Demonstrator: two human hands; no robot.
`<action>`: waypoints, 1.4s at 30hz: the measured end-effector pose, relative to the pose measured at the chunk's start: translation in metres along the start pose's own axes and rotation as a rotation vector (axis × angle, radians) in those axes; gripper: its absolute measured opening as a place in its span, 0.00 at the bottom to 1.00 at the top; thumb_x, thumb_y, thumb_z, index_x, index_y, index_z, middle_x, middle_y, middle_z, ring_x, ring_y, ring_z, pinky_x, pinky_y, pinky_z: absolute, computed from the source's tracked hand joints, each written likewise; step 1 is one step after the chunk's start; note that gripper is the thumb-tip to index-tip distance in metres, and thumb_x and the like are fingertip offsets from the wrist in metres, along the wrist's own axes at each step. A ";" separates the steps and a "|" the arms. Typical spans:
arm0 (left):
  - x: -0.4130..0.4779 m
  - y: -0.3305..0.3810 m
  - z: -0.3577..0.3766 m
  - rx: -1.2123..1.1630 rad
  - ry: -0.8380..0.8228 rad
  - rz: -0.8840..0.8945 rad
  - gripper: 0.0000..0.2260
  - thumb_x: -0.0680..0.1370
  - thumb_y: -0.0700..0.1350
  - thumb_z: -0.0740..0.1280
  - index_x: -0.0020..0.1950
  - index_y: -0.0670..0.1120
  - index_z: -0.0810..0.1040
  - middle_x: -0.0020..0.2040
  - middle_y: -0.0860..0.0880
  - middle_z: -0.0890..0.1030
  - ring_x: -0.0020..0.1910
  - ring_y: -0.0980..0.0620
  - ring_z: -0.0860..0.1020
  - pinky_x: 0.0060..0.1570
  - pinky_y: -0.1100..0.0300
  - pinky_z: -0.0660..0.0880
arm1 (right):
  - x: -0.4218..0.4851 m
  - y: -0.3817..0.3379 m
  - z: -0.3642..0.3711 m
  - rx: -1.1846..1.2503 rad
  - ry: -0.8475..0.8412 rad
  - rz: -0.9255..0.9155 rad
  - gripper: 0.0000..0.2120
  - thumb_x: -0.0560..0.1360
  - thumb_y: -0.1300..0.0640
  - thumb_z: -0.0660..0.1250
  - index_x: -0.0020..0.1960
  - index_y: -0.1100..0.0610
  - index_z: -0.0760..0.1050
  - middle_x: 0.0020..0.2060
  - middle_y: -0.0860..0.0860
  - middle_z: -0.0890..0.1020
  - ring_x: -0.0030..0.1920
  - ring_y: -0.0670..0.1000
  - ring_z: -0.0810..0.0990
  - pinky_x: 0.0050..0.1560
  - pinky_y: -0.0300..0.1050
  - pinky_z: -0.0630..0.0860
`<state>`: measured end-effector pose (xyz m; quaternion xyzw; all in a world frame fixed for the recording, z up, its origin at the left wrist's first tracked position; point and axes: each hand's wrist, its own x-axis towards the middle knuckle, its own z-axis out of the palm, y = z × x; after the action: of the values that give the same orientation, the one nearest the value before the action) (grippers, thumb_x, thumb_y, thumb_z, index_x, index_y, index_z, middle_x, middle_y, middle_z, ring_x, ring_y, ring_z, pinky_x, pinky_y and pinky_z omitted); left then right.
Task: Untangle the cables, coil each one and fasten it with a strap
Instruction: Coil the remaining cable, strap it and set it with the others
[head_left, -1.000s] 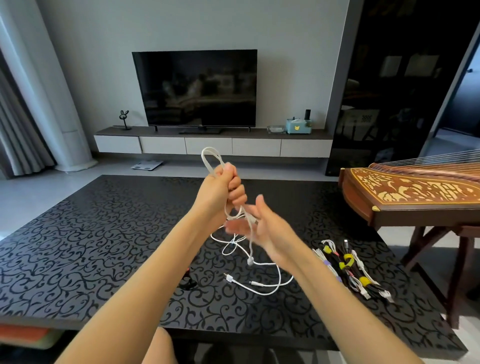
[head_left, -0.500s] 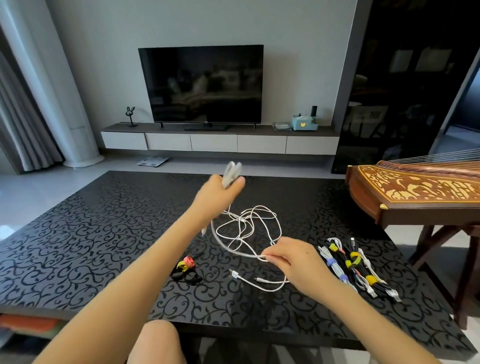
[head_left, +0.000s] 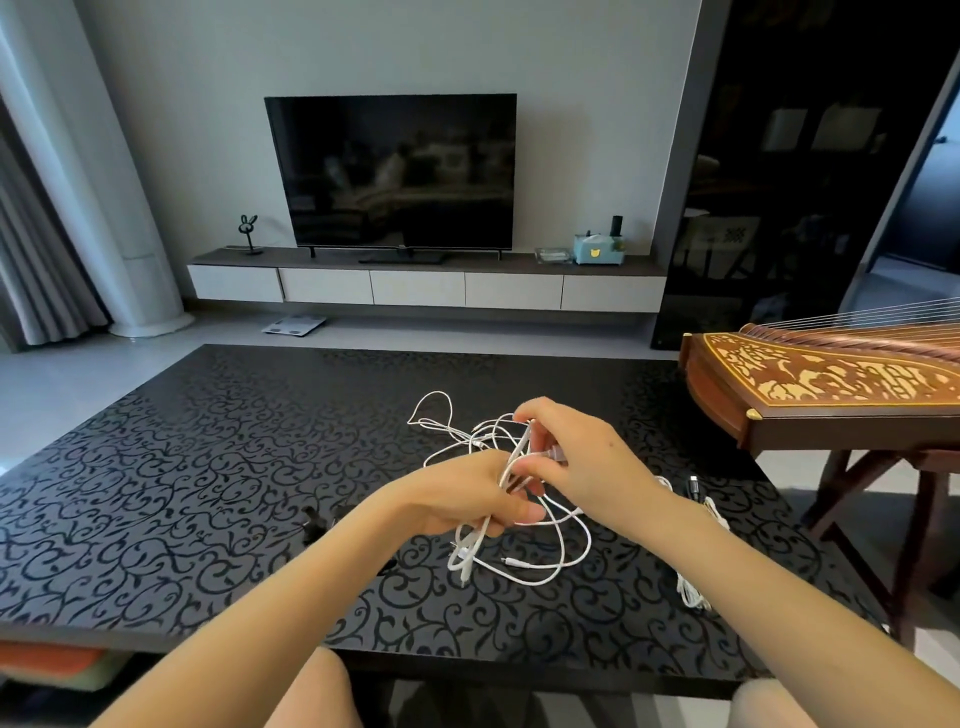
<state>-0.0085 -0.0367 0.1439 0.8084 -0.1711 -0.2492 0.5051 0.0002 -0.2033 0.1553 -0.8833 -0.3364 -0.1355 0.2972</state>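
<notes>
Left hand (head_left: 467, 493) has its fingers curled round a folded hank of white cable (head_left: 470, 551), and the right hand (head_left: 576, 457) is pinching a strand just above that fist, so both hands are full and nearly touching. The hank's long axis runs from the right fingertips down through the left fist, looped end pointing at the near edge of the surface (head_left: 208, 467). The loose tangle (head_left: 485, 435) sprawls just past and under the hands, with loops out far-left and near-right. I'd guess the right hand, being closer to the knot, does the picking. More cables (head_left: 693, 592) lie beside the right forearm.
</notes>
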 end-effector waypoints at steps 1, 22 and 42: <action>0.000 0.000 0.001 0.008 0.024 0.012 0.04 0.78 0.37 0.65 0.49 0.40 0.71 0.35 0.49 0.69 0.30 0.57 0.68 0.31 0.64 0.68 | 0.000 0.001 0.002 -0.033 -0.001 -0.018 0.16 0.74 0.56 0.69 0.60 0.55 0.73 0.41 0.50 0.76 0.42 0.49 0.74 0.46 0.41 0.72; -0.021 0.004 0.002 -0.039 -0.365 -0.073 0.12 0.81 0.43 0.61 0.38 0.46 0.73 0.25 0.53 0.68 0.20 0.59 0.65 0.21 0.69 0.62 | -0.039 0.020 0.001 -0.388 -0.320 -0.344 0.13 0.80 0.55 0.59 0.60 0.61 0.70 0.48 0.55 0.71 0.37 0.55 0.73 0.34 0.47 0.64; -0.019 -0.054 0.021 0.786 -0.030 -0.191 0.13 0.82 0.46 0.58 0.54 0.37 0.76 0.51 0.43 0.82 0.44 0.50 0.76 0.40 0.63 0.69 | -0.039 0.003 0.075 -0.350 -0.505 -0.071 0.04 0.80 0.57 0.58 0.49 0.57 0.71 0.43 0.53 0.74 0.45 0.57 0.77 0.39 0.48 0.67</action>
<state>-0.0344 -0.0190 0.0923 0.9484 -0.1848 -0.2226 0.1297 -0.0237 -0.1786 0.0775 -0.9144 -0.4020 0.0220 0.0429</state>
